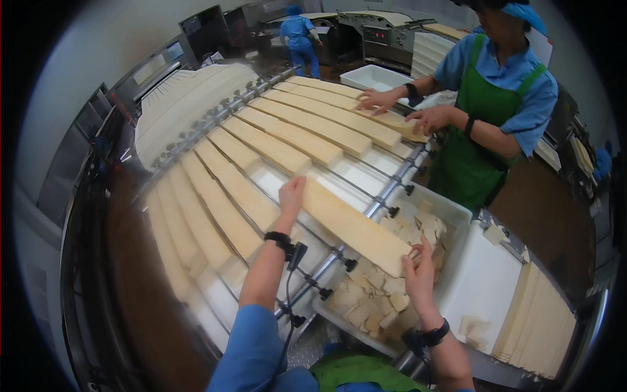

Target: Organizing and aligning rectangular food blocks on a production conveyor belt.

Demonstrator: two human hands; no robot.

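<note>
My left hand [292, 195] grips the far end of a long, flat, pale-yellow strip [355, 225], which looks like a sheet of food such as dough. At its near end, the fingers of my right hand [420, 277] hold the edge. The strip slants across the steel cross rail [376, 207] of the conveyor and over a white plastic bin [458, 210] of broken pale pieces [377, 291]. Rows of similar strips [267, 144] lie side by side on the white conveyor bed [274, 179], between thin guide rods.
Beyond the bin, a co-worker in a green apron [482, 108] reaches over the far strips. Black knobs [350, 265] line the cross rail. A white tray [485, 284] at the right holds stacked strips [536, 321]. Farther back stands another person in blue [299, 36].
</note>
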